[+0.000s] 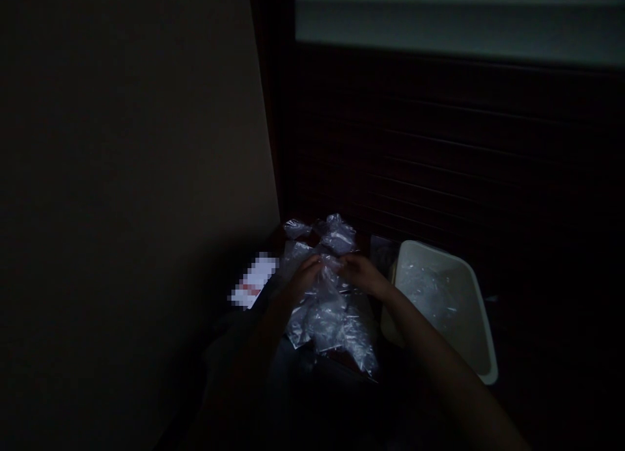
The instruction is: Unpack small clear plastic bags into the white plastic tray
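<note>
In dim light, a clear plastic bag [328, 314] hangs or lies below my two hands, its gathered top between them. My left hand [306, 273] is closed on the left side of that gathered top. On its right side, my right hand [359, 271] pinches the same plastic. More crumpled clear bags [360, 347] lie beside and under it. Behind my hands sits another bunched clear bag [338, 234], with a smaller piece of plastic [296, 228] to its left.
A white bin [481, 308] with clear plastic inside stands at the right, beside my right forearm. A lit, pixelated screen [254, 282] is left of my hands. A wall [146, 145] rises at the left, dark slatted panelling [415, 145] behind.
</note>
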`<move>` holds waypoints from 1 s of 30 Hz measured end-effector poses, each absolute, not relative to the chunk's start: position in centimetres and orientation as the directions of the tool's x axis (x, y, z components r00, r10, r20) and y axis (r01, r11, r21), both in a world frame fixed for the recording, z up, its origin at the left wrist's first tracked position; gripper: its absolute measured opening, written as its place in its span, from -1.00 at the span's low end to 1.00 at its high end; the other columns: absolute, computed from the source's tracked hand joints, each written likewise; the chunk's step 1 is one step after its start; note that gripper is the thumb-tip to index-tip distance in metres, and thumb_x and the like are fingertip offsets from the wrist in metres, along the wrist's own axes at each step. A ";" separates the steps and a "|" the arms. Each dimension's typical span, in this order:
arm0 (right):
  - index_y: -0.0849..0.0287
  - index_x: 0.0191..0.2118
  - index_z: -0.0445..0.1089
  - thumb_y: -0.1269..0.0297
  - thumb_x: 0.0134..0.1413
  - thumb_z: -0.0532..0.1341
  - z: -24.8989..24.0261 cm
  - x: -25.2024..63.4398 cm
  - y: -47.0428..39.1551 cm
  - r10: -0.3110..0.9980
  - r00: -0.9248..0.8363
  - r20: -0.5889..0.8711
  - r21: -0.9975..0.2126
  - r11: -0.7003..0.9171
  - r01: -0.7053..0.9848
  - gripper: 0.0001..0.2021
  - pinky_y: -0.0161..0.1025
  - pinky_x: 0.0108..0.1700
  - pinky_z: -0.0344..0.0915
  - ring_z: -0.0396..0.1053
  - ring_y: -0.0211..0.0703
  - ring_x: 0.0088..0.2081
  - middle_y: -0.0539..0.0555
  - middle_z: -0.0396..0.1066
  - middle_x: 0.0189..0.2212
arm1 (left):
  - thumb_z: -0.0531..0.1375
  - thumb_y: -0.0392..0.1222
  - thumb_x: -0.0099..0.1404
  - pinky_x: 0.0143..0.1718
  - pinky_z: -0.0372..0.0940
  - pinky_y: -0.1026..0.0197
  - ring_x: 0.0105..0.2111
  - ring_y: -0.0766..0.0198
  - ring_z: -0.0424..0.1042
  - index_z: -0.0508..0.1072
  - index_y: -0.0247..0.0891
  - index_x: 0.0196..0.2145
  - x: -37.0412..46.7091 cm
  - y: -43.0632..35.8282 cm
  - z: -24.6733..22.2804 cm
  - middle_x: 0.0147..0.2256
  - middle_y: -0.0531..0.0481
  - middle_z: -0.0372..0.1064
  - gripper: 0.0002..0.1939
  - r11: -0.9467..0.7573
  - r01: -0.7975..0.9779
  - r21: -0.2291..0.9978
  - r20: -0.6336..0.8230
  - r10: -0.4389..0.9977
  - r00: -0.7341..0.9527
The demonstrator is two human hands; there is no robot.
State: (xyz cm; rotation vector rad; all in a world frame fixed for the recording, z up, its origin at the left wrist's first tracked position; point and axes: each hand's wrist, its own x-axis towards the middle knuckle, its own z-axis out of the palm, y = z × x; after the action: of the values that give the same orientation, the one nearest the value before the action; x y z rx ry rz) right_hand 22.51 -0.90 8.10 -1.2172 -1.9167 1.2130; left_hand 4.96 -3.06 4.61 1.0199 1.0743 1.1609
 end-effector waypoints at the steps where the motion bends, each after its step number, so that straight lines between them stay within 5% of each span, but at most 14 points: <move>1: 0.23 -0.41 0.37 0.06 -0.10 0.21 8.1 22.6 -0.9 0.906 -0.424 -0.015 -0.900 0.172 0.401 -0.71 -0.27 -0.36 0.26 0.33 -0.21 -0.42 0.00 0.37 -0.49 | 0.19 -0.06 0.10 -0.42 0.24 0.24 -0.41 0.26 0.37 0.43 -0.25 -0.33 5.0 -3.1 4.7 -0.39 -0.01 0.38 -0.77 0.139 -0.189 0.972 -0.123 0.988 0.094; 7: 0.17 -0.42 0.27 0.00 -0.09 0.17 8.6 22.8 -0.5 0.968 -0.251 -0.010 -0.948 0.071 0.312 -0.70 -0.32 -0.48 0.20 0.25 -0.28 -0.53 -0.04 0.31 -0.58 | 0.35 -0.15 -0.08 -0.30 0.28 0.14 -0.32 0.14 0.43 0.40 -0.23 -0.19 5.3 -3.4 4.5 -0.28 -0.07 0.42 -0.55 0.208 -0.289 0.934 -0.155 0.968 0.195; 11: 0.14 -0.46 0.20 -0.03 -0.15 0.20 8.9 22.8 -0.5 0.982 -0.177 -0.064 -0.966 -0.017 0.259 -0.67 -0.31 -0.51 0.19 0.26 -0.26 -0.57 -0.04 0.31 -0.61 | 0.35 -0.17 -0.06 -0.28 0.29 0.14 -0.32 0.13 0.43 0.41 -0.26 -0.21 5.4 -3.3 4.1 -0.28 -0.10 0.43 -0.58 0.191 -0.344 0.919 -0.133 0.974 0.186; 17: 0.15 -0.47 0.21 -0.03 -0.30 0.30 8.9 22.5 -0.8 0.947 -0.268 -0.177 -0.970 -0.121 0.213 -0.62 -0.29 -0.47 0.22 0.29 -0.25 -0.54 -0.05 0.32 -0.58 | 0.30 -0.15 -0.04 -0.31 0.30 0.19 -0.36 0.23 0.42 0.41 -0.28 -0.27 5.3 -2.9 3.9 -0.35 -0.05 0.41 -0.66 0.159 -0.408 0.899 -0.165 0.986 0.019; 24: 0.19 -0.41 0.32 -0.10 -0.17 0.20 9.8 22.4 -0.9 0.965 -0.222 -0.141 -0.973 -0.094 0.212 -0.61 -0.32 -0.41 0.21 0.27 -0.29 -0.48 -0.02 0.35 -0.50 | 0.27 -0.21 -0.06 -0.35 0.32 0.20 -0.35 0.23 0.40 0.40 -0.28 -0.34 5.0 -2.8 3.7 -0.37 -0.02 0.38 -0.73 0.172 -0.447 0.878 -0.166 0.985 0.053; 30: 0.21 -0.55 0.28 -0.04 -0.27 0.29 8.9 23.0 -0.7 0.922 -0.332 -0.200 -0.956 -0.110 0.271 -0.62 -0.34 -0.51 0.14 0.18 -0.34 -0.59 -0.07 0.26 -0.65 | 0.28 -0.20 -0.04 -0.38 0.35 0.17 -0.37 0.22 0.41 0.38 -0.28 -0.34 4.7 -2.8 4.0 -0.37 -0.01 0.38 -0.74 0.201 -0.454 0.868 -0.190 0.979 0.070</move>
State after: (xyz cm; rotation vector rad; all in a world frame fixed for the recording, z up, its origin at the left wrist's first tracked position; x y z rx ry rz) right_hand 22.96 -0.73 8.92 -1.3257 -1.5955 1.4754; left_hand 4.68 -2.77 4.03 0.7253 0.9286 1.2340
